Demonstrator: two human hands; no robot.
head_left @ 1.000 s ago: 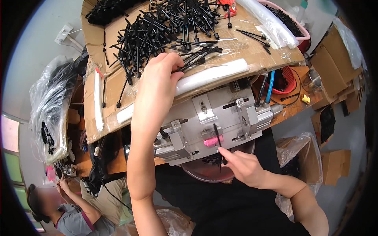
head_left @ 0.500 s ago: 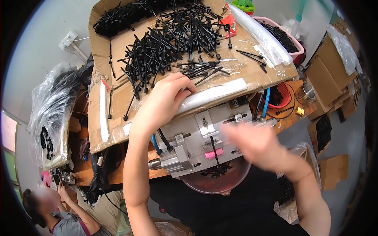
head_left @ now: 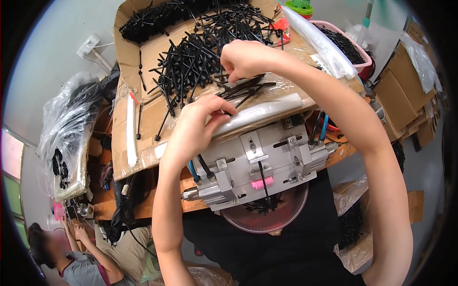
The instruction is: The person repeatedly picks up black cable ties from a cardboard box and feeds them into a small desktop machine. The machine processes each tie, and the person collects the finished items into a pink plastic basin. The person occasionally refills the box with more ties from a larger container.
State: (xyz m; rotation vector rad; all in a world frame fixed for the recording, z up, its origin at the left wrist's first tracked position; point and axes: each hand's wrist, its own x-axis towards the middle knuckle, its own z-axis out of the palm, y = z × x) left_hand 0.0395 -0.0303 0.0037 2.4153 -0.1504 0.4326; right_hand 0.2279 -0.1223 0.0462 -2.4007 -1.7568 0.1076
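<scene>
My left hand [head_left: 202,119] bends over the front edge of the cardboard, thumb and fingertips pinched together. A dark bit shows between them; its kind is hidden. Beyond it my right hand [head_left: 245,59] reaches into a pile of thin black rods with knobbed ends [head_left: 188,64], fingers curled down and their tips partly hidden. Several loose black rods [head_left: 253,89] lie between the hands. Below stands a metal clamping fixture [head_left: 281,157] with cylinders on both sides. One black rod [head_left: 263,178] lies across its middle, passing a pink piece [head_left: 262,183].
A maroon bowl [head_left: 286,221] holding black rods sits beneath the fixture. White plastic strips [head_left: 267,110] edge the cardboard tray [head_left: 129,95]. A pink basket [head_left: 366,59] stands at the far right. Blue hoses [head_left: 324,127] run beside the fixture. Another person [head_left: 86,262] works at lower left.
My right hand has swung from above the fixture up and away to the rod pile. My left hand stays pinched near the cardboard's front edge. The rod in the fixture remains.
</scene>
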